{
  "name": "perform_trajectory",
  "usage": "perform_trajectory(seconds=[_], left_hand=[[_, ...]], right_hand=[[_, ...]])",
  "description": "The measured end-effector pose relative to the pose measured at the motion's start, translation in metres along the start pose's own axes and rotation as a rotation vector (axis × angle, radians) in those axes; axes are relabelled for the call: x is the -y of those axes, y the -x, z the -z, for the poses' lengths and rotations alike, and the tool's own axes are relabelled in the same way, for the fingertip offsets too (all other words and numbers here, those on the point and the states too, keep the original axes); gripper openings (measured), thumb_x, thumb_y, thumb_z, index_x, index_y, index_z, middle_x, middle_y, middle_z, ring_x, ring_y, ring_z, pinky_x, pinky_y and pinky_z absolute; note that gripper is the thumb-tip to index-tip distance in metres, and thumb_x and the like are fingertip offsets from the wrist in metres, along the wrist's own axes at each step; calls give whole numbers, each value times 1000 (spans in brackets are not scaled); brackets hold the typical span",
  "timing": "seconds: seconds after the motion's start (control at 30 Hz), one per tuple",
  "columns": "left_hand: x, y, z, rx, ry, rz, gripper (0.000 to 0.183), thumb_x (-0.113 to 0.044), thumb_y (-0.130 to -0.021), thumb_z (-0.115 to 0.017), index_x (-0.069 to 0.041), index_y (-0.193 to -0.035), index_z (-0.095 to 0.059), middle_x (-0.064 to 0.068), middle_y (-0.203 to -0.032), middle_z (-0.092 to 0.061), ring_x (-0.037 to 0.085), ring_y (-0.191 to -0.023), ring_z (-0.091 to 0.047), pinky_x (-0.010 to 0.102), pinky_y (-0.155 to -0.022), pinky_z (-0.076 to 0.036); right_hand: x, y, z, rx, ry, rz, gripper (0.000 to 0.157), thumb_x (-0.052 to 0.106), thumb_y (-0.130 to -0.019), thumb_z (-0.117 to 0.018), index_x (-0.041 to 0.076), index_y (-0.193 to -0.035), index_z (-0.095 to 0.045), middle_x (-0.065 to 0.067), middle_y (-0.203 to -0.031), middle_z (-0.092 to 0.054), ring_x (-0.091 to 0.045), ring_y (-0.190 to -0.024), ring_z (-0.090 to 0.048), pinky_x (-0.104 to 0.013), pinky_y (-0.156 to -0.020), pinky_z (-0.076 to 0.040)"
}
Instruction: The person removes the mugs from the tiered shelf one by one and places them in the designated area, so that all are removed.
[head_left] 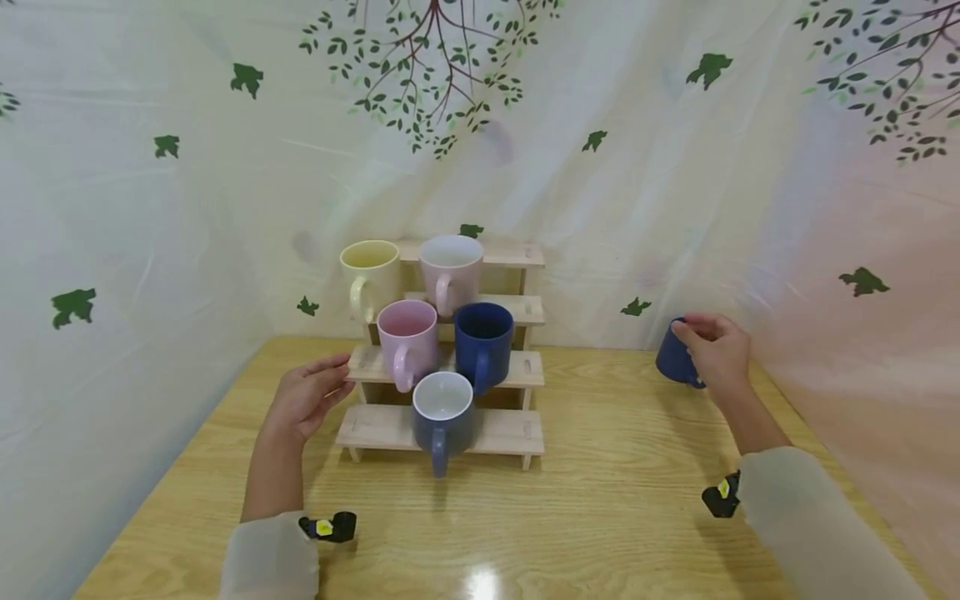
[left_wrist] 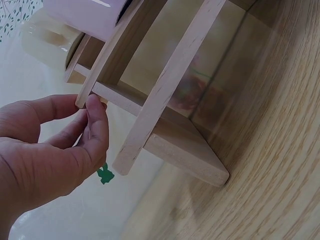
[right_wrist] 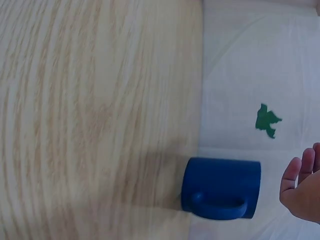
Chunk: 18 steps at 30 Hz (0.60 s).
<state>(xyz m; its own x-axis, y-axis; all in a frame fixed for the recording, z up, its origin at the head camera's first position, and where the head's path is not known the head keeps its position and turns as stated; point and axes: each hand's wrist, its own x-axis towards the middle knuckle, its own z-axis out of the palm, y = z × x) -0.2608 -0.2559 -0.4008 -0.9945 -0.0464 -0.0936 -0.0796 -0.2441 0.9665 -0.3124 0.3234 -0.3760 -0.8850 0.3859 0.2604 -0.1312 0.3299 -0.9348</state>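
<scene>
At the left end of a wooden tiered stand (head_left: 365,367), my left hand (head_left: 303,400) pinches the tip of a step board (left_wrist: 86,95) between thumb and fingers. A dark blue mug (right_wrist: 220,187) stands upright at the table's far right, its handle facing me. Just over its rim is my right hand (head_left: 716,354), fingers loosely bent. A gap shows between that hand and the mug in the right wrist view. On the stand are a yellow mug (head_left: 372,283), a pale pink mug (head_left: 461,275), a pink mug (head_left: 405,337), a navy mug (head_left: 482,346) and a grey-blue mug (head_left: 442,417).
The wood-grain table (head_left: 600,467) carries the stand and the separate mug. Behind and beside it hangs a pale curtain (head_left: 637,208) with printed leaves and green birds. Mug handles jut out over the front edges of the steps.
</scene>
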Motion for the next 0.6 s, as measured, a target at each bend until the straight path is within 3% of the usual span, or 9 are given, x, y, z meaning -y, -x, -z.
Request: perform_trajectory(seconds=[0.23,0.6], left_hand=[[1,0,0,-9,0,5,43,0,-101,-62,12,-141,-51,0,-114,-63,10,-93,-65,23,-88,-59],[0,0,2,7,39,3,37,1,-100,-63,10,-135,-58,-1,-110,-65,10,-91,-66,23,-88,-59]], right_hand=[[18,6,-23,95,15,116,29,19,-94,-77,2,-115,-67,19,-86,-66,0,-83,-64,-9,-72,-53],[59,26,-64,204,-31,177,28,24,-94,-78,4,-112,-68,11,-92,-68,-8,-87,-61,-14,-66,-51]])
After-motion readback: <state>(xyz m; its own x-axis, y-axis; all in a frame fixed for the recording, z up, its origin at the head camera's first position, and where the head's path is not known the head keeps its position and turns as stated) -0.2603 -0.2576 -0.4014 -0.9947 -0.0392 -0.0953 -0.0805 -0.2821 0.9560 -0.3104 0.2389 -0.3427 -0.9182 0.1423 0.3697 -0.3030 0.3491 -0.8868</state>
